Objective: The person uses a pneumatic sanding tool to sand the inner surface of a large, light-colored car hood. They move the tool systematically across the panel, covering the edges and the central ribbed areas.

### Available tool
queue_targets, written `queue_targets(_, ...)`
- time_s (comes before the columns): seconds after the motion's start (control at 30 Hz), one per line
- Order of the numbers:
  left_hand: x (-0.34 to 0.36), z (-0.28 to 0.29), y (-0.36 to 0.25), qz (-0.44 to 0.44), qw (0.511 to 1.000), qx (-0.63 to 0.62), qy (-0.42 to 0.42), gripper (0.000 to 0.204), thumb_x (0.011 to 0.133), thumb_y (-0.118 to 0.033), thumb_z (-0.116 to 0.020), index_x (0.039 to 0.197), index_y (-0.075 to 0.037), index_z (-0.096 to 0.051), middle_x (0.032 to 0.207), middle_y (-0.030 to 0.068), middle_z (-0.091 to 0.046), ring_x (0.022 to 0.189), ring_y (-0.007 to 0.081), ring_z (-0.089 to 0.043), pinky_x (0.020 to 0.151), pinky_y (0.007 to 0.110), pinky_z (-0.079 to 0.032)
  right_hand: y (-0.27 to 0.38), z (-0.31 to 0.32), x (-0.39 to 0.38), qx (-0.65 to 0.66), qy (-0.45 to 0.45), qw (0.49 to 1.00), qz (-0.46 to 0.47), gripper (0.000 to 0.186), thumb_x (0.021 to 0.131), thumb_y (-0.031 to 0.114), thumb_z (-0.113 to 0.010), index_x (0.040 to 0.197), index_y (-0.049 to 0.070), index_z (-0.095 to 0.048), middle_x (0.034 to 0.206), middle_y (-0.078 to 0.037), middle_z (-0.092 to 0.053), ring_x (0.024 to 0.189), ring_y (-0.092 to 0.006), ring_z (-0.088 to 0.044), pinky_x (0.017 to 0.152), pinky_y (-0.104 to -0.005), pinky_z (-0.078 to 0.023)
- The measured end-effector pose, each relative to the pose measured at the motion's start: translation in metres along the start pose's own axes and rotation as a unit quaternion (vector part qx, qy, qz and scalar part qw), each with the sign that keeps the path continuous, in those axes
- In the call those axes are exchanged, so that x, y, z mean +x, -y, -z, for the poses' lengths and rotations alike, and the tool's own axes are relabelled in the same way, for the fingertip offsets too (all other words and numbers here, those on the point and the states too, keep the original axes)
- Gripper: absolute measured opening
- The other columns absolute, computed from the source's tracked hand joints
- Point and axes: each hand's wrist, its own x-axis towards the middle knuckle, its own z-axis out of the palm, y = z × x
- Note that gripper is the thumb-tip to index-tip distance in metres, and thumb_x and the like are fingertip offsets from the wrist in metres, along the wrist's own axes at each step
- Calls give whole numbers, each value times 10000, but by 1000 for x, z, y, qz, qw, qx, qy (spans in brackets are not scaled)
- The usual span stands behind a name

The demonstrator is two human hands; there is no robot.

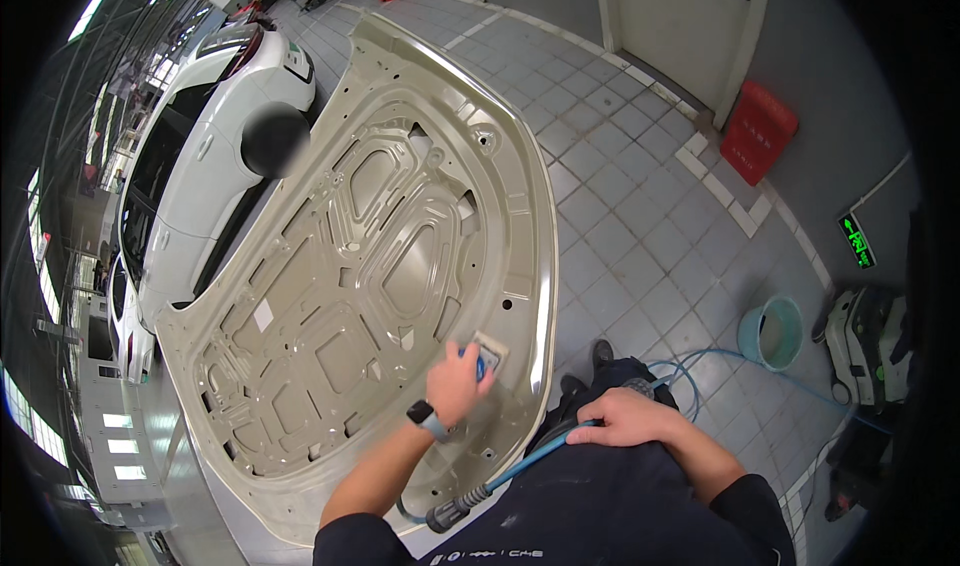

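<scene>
Left hand [462, 378] is clamped over a small blue sanding block [484, 366], pressing its pad flat on the beige car hood panel [380, 256] near that panel's lower right edge. Right hand [625, 418] rests on the thigh, fingers curled loosely over the blue air hose [520, 471], no real grip. That block looks light and firm, best held from above, palm down. The stamped panel looks stiff, broad and sharp-rimmed. A white car [200, 166] sits beyond; a teal bucket [772, 332] stands on the tiled floor [640, 226].
</scene>
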Motion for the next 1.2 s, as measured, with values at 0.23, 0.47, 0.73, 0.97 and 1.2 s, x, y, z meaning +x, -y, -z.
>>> queue_targets(0.23,17,-4,-44,22,999,-22,-29,403,874,-349,-763,1141,-94,-602,1031,210,-586,696,420,-691,606,515,-566,-7,21,25,-11,64,997,52,523,1005,537,-663,837,42,-687,667,-185,-621,669,-401,-633,606,-465,-463)
queue_targets(0.47,107,-3,-68,78,994,-18,-77,389,898,-350,-738,1132,-80,-584,1040,230,-571,672,435,-695,563,535,-566,-32,93,53,-19,98,994,49,543,1003,559,-647,842,42,-691,679,-195,-627,699,-418,-643,642,-475,-482)
queue_targets(0.73,213,15,-87,150,985,4,-81,426,873,-362,-760,1140,-72,-598,1053,215,-590,696,429,-686,574,512,-565,-79,208,86,-32,119,989,87,585,992,591,-636,839,31,-711,693,-199,-646,722,-421,-650,658,-484,-487)
queue_targets(0.97,273,25,-87,184,981,0,-69,412,872,-360,-766,1137,-81,-616,1074,207,-595,728,431,-685,609,511,-570,-102,272,100,-1,200,977,70,607,991,620,-617,861,36,-722,710,-203,-658,727,-424,-656,667,-487,-495)
queue_targets(1.2,188,23,-84,199,979,-24,-28,428,889,-372,-765,1172,-86,-621,1063,195,-587,730,409,-681,593,479,-573,-110,281,126,14,248,966,78,603,987,617,-617,890,35,-737,745,-204,-688,762,-428,-682,692,-487,-519)
